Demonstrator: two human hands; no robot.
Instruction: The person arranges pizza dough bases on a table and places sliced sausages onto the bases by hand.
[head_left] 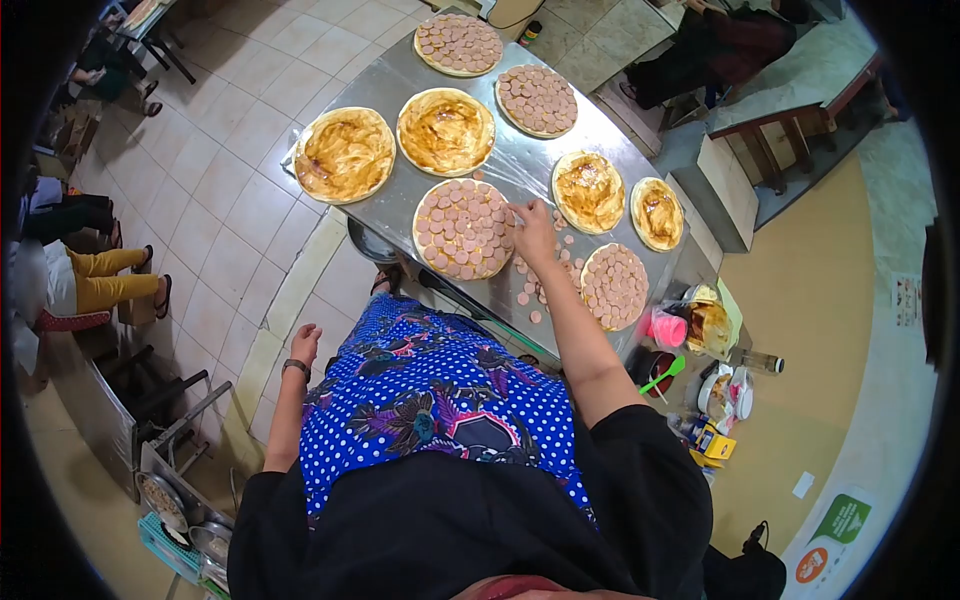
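Observation:
My right hand [533, 228] is at the right edge of a pizza base covered with sausage slices [463, 230], its fingers pressed together; whatever they pinch is too small to make out. Loose sausage slices [533, 290] lie on the metal table beside that base. A smaller base with slices [614, 287] is to the right. Just beyond my right hand sits a sauced base [588, 192] without slices. My left hand [305, 343] hangs beside the blue dotted apron, away from the table, fingers curled, with nothing visible in it.
The metal table [385, 215] also bears two large sauced bases [345, 155], a small one [657, 214] and two sliced-topped ones [536, 101]. A pink container [667, 327] and green spoon [662, 373] are at right. Other people [110, 278] are at left and upper right.

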